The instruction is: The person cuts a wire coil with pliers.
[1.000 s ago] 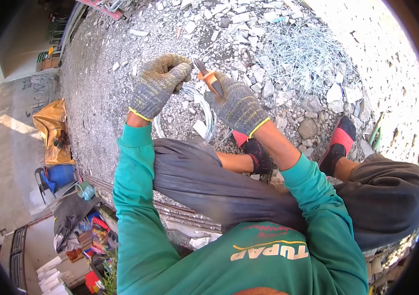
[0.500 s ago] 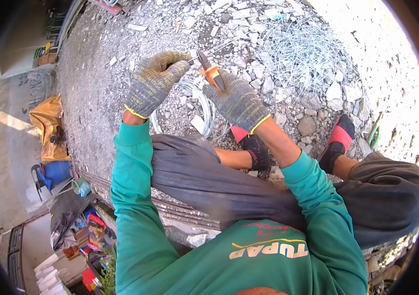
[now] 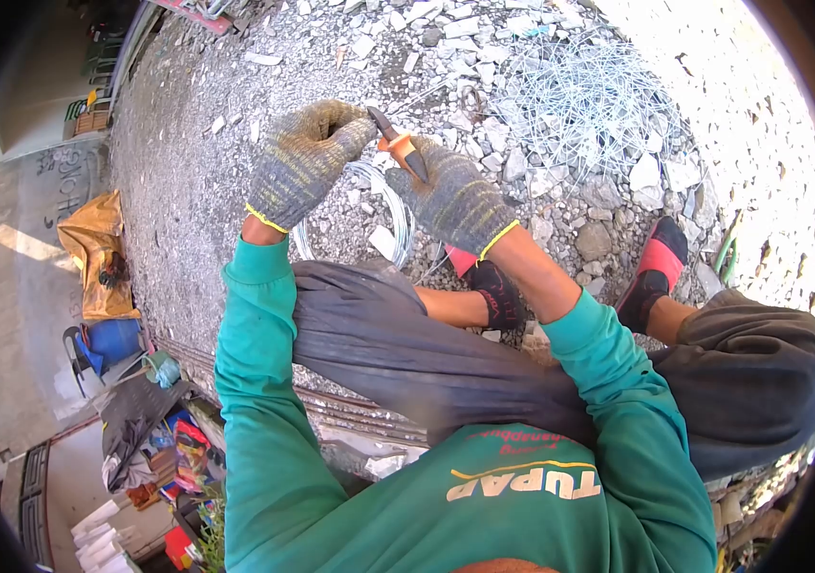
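Orange-handled pliers (image 3: 402, 150) are gripped in my gloved right hand (image 3: 453, 194), with their dark jaws pointing up and left. The tips of the jaws are close to the fingertips of my gloved left hand (image 3: 304, 158). Those fingers are pinched together, and whatever lies between them is too small to make out. A coil of silvery wire (image 3: 402, 222) rests on the gravel below and between both hands. To the right, a loose heap of short cut wires (image 3: 594, 105) is spread over the stones.
Broken stones (image 3: 595, 242) surround my feet in dark and red footwear (image 3: 661, 263). Long rods (image 3: 360, 413) lie beside my leg. On the left are an orange-brown sheet (image 3: 99, 253), a blue container (image 3: 113, 341) and assorted bags (image 3: 191, 454).
The pliers and my right hand have shifted slightly left, bringing the jaws nearer to my left fingers. The wire end seen between the hands before no longer shows.
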{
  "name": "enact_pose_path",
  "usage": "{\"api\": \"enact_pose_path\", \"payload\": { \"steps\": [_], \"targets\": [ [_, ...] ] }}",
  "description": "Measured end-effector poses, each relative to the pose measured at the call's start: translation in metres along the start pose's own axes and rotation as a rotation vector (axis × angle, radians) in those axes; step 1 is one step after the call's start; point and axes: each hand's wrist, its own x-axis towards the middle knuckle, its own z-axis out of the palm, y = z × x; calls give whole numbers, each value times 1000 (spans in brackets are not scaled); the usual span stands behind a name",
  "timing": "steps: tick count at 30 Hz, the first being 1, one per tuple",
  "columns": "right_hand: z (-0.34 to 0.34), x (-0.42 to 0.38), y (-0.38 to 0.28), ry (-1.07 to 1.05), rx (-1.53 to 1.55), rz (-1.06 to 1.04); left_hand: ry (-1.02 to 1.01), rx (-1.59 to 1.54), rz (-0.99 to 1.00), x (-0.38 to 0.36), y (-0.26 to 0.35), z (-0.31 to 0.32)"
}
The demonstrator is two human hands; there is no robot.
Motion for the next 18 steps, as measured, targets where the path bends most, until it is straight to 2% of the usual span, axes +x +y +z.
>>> {"api": "enact_pose_path", "payload": {
  "steps": [3,5,9,11,15,18],
  "targets": [
    [-3,2,2,-24,-29,-12,-8,32,4,-2,1,1],
    [-9,4,0,-161,62,253,-59,37,67,-2,1,3],
    [1,-2,8,-16,-13,210,-82,41,35,0,2,10],
    [1,-4,9,87,94,169,-105,-42,36,-1,8,13],
    [-6,-1,15,46,145,196,-118,-11,42,1,4,18],
    [-7,1,16,16,9,129,-72,-30,-30,0,7,17]
  ]
}}
